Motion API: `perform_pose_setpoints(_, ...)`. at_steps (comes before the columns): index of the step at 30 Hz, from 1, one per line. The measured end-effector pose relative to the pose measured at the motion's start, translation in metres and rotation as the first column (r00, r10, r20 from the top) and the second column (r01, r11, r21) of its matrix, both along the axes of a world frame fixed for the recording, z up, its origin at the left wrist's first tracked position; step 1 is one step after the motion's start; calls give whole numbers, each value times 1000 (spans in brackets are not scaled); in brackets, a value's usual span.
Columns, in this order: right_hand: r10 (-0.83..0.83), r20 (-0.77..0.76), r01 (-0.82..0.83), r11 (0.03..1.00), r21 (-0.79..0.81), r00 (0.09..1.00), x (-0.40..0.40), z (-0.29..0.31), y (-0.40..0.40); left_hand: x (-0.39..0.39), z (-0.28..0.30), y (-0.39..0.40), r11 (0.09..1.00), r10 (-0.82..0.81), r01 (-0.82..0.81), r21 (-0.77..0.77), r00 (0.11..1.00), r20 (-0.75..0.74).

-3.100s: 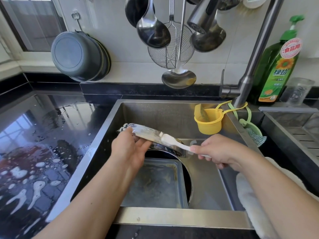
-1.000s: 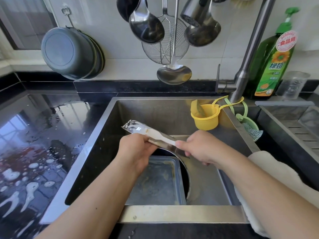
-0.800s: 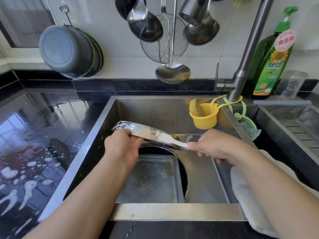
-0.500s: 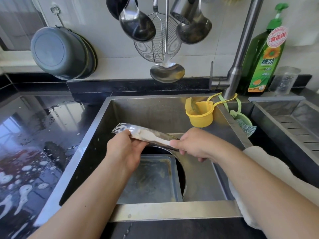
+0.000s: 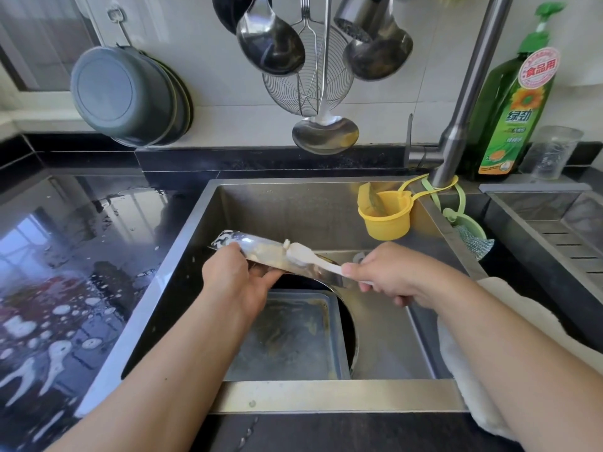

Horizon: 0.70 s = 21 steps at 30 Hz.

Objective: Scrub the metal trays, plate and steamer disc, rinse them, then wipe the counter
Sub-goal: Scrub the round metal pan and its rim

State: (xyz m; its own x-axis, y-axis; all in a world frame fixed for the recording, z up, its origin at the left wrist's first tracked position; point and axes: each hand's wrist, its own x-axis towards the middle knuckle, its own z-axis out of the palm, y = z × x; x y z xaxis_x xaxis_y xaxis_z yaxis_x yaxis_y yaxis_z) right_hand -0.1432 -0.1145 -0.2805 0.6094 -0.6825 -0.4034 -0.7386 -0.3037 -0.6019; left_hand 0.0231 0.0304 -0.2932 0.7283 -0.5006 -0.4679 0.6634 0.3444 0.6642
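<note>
Over the steel sink point(image 5: 326, 401), my left hand point(image 5: 235, 285) grips the near edge of a soapy metal tray point(image 5: 261, 252), held tilted and almost edge-on to me. My right hand point(image 5: 388, 278) grips the handle of a white brush point(image 5: 306, 256), whose head lies on the tray's upper face. Below them a rectangular metal tray point(image 5: 293, 340) with yellowish residue lies in the sink. Beside it, a curved shiny rim of a round metal piece point(image 5: 354, 331) shows; the rest is hidden.
The black counter point(image 5: 65, 288) on the left is wet with soap blobs. A yellow cup point(image 5: 385, 213) hangs by the faucet point(image 5: 463, 102). Green detergent bottle point(image 5: 509, 99) stands back right. A white cloth point(image 5: 463, 353) lies on the sink's right edge. Ladles point(image 5: 270, 37) hang above.
The brush has gone back and forth along the tray; since half a second ago my right hand has drawn back to the right, baring the brush head. The left hand keeps its hold.
</note>
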Motion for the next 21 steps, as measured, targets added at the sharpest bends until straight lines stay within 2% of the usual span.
perform_pose_setpoints(3, -35, 26, 35, 999, 9, 999, -3, -1, -2, -3, 2, -1, 999, 6, -7, -54, 1000, -15)
perform_pose_setpoints(7, -11, 72, 10, 1000, 16, 997, 8, -7, 6, -18, 2, -7, 992, -120, 121, -37, 993, 16)
perform_pose_setpoints(13, -56, 56, 55, 998, 24, 997, -3, 1, -4, -2, 8, 0, 995, -22, 17, -96, 999, -49)
perform_pose_setpoints(17, -37, 70, 34, 999, 42, 997, 2, -2, 1, -17, 9, -1, 987, -149, 148, -67, 989, -20)
perform_pose_setpoints(21, 5, 61, -9, 998, 58, 998, 1, -1, 3, -4, 5, 3, 997, -37, 37, -63, 999, 1)
